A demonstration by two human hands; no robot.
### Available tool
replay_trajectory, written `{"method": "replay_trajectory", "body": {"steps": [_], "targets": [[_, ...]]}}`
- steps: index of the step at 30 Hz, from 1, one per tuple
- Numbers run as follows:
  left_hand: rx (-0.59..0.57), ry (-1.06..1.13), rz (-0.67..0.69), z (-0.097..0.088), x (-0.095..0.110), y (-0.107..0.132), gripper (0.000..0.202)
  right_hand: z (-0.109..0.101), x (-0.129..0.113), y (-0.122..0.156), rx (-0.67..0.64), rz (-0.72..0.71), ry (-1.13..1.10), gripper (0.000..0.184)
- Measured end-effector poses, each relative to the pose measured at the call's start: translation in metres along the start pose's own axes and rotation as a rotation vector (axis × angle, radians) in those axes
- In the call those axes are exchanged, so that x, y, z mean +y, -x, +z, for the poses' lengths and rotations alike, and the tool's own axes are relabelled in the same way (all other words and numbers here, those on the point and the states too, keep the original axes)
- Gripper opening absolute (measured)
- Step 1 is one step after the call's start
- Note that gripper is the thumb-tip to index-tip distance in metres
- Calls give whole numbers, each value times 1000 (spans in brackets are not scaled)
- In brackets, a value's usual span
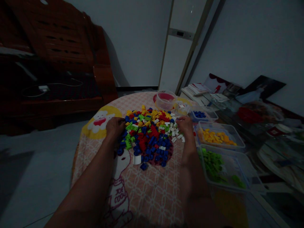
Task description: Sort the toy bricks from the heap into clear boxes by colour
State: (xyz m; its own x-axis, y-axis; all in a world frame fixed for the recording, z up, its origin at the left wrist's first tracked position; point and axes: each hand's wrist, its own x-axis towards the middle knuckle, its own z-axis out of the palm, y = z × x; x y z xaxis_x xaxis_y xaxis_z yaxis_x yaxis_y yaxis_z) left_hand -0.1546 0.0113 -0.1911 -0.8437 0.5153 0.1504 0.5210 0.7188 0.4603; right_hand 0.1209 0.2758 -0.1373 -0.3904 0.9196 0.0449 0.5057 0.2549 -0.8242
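Note:
A pile of mixed toy building bricks (152, 133) in blue, red, yellow, green and white lies spread over the round table. At its left edge is my left hand (115, 127), its fingers curled inward and closed beside yellow and blue bricks; what they hold, if anything, is hidden. My right hand (185, 125) sits at the right edge of the heap, next to loose white bricks (174, 131). Its fingertips are drawn together, and anything between them is too small and dark to make out. A flat white piece (137, 160) lies at the near edge of the pile.
To the right stand clear plastic boxes: one with blue bricks (199, 114), one with yellow bricks (217, 137), one with green bricks (212, 163). A round clear tub (165, 100) stands at the back. A patterned cloth (154, 190) covers the table. A wooden bench (102, 79) is behind left.

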Motion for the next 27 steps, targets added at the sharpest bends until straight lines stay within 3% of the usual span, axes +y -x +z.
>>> {"method": "replay_trajectory", "body": {"steps": [3,5,8,11,14,19,21,24,27], "targets": [[-3,-9,-1,-2,2,1,48,1,2,-3,74,135,-308,18],[-11,-4,-2,-3,3,1,48,1,4,-10,230,170,-551,24],[-4,-2,-4,-3,5,2,47,-3,11,-26,508,153,-831,51],[14,0,-5,-3,5,2,46,-6,19,-38,610,94,-861,73],[12,6,-8,-2,4,2,47,-3,23,-38,549,10,-745,70],[12,9,4,-2,4,2,46,3,8,-18,279,18,-601,26],[13,5,-3,-2,5,2,46,5,1,-11,157,18,-467,17],[15,-4,-15,-3,7,3,46,11,-5,-4,43,-49,-192,18],[0,-5,-15,-4,9,4,47,18,-5,0,21,-192,110,26]]}}
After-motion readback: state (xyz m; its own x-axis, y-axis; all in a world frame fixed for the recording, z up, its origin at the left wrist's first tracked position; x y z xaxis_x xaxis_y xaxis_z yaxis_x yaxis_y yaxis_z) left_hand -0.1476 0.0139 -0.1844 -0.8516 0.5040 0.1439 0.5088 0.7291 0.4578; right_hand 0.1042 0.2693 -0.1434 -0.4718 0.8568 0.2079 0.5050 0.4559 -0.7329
